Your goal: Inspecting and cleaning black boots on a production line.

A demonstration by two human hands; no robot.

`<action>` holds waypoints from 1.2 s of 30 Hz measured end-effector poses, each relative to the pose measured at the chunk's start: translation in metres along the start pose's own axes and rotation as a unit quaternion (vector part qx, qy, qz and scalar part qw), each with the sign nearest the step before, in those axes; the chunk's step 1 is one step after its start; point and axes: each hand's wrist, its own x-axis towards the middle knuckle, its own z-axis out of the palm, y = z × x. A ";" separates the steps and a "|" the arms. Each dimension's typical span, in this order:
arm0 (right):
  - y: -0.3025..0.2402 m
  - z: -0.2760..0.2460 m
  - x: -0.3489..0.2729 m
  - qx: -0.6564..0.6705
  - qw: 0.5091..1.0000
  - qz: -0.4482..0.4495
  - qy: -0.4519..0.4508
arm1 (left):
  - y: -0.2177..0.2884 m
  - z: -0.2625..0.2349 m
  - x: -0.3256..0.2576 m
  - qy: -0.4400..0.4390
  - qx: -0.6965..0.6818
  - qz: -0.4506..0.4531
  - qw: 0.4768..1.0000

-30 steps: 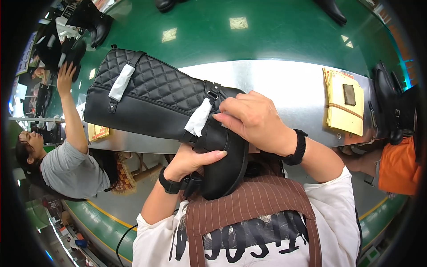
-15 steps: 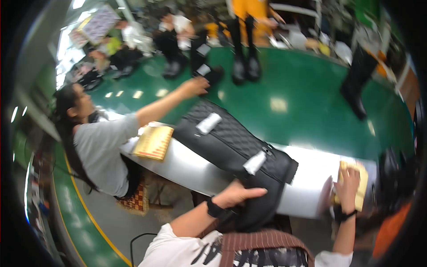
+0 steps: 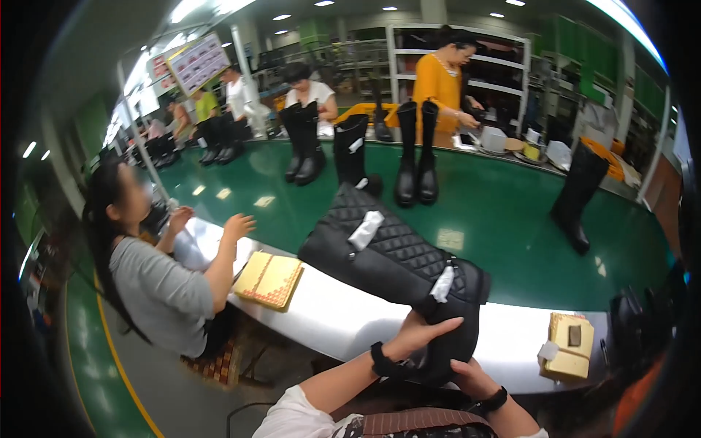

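Observation:
A tall black boot (image 3: 394, 252) with a quilted shaft lies tilted across my front, its shaft pointing to the far left. White paper strips (image 3: 366, 230) are wrapped on its shaft and near its ankle. My left hand (image 3: 427, 336) grips the foot part from below, thumb laid along the black leather. At the lower end of the foot, my right hand (image 3: 473, 378) holds the boot, thumb up and the other fingers partly hidden. To the right, a yellow pad of sheets (image 3: 569, 347) carries a small brown piece and a white scrap.
A metal ledge (image 3: 350, 310) runs along the green conveyor belt (image 3: 496, 212). Several black boots (image 3: 416, 157) stand on the belt. A person in grey (image 3: 157, 281) sits at left beside another yellow pad (image 3: 269, 279). Further people work across the belt.
My right hand has left the yellow pad and come over to the boot. The neighbour's arm has drawn back from a boot on the belt. My view has tilted up.

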 end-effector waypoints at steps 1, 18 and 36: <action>-0.002 0.003 0.004 -0.028 0.999 0.025 -0.003 | 0.001 -0.005 -0.002 -0.002 -0.019 -0.024 1.000; -0.012 -0.072 0.006 0.113 0.974 -0.022 0.195 | -0.019 -0.165 -0.124 0.287 0.675 0.060 0.677; -0.008 -0.069 0.010 0.131 0.976 -0.054 0.167 | -0.059 -0.189 -0.136 0.322 0.736 0.001 0.596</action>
